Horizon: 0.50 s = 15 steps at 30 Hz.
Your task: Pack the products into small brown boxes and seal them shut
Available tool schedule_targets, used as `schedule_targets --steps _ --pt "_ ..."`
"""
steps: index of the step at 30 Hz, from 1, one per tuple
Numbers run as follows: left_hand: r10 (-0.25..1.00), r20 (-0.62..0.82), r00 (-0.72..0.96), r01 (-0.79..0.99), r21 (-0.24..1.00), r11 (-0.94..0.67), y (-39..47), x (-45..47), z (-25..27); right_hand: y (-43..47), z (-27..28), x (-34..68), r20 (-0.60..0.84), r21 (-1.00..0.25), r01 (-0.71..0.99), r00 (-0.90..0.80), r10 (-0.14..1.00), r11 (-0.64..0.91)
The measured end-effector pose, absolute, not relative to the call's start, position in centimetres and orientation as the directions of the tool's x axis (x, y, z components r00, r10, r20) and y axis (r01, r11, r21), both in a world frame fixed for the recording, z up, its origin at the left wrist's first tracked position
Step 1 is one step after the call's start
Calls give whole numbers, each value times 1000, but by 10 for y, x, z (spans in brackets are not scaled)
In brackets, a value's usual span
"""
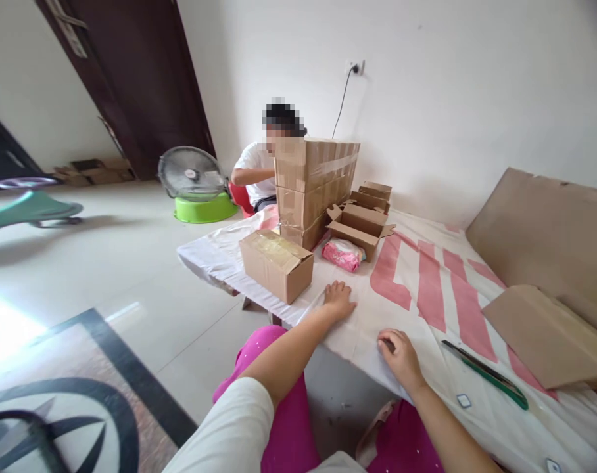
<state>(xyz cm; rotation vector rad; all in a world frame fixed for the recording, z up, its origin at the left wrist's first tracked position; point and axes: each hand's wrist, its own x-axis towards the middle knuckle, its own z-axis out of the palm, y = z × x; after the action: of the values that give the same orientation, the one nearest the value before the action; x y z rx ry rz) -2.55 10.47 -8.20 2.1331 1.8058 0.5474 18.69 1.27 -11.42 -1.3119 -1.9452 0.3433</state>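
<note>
My left hand (340, 302) lies flat on the cloth-covered table (362, 328), fingers spread, holding nothing. Just beyond it to the left is a cardboard box (279, 266) closed with tape. A pink and white soft package (344, 254) lies past my fingertips, beside an open cardboard box (360, 226). Near the table's front edge rests my right hand (400, 358), its fingers curled in loosely, with nothing visible in them. To the right of that hand lies a utility knife (486, 372) with a green handle.
Taped boxes (308, 190) stand stacked toward the back, with a person (254, 164) seated behind them. Flattened cardboard (549, 335) lies at the right, below a large leaning sheet (540, 230). A fan (191, 172) sits on a green basin (204, 209) on the floor.
</note>
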Motion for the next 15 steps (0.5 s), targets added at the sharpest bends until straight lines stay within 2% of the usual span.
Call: schedule_targets --steps 4,6,7,8,9,10,12,13,14,15 --pt "933 216 287 805 473 -357 79 -24 -68 12 -116 189 435 -599 667 -193 880 443" --pt "883 373 284 759 476 -445 73 -47 -50 10 -116 190 435 -606 663 -188 881 441" --pt "849 474 231 742 479 -470 73 -66 -40 9 -115 190 433 -608 662 -187 882 439" --pt "746 661 84 698 495 -517 74 -89 -30 9 -115 190 430 -609 662 -189 883 438" --pt "602 785 -146 665 529 -528 76 -115 -21 9 -114 190 427 -608 662 -192 884 438" --pt "417 796 -440 623 605 -496 80 -141 -15 8 -113 189 424 -607 663 -197 884 439" --pt "317 714 -624 568 694 -442 87 -190 -10 9 -111 187 420 -603 666 -204 884 439" --pt "318 636 -703 506 761 -405 91 -210 -13 9 -110 187 420 -602 667 -203 885 439" --pt "387 488 -783 373 865 -337 94 -225 -18 9 -109 186 420 -602 669 -199 885 436" --pt "435 412 -801 302 904 -301 97 -236 -24 9 -109 185 422 -603 671 -191 886 432"
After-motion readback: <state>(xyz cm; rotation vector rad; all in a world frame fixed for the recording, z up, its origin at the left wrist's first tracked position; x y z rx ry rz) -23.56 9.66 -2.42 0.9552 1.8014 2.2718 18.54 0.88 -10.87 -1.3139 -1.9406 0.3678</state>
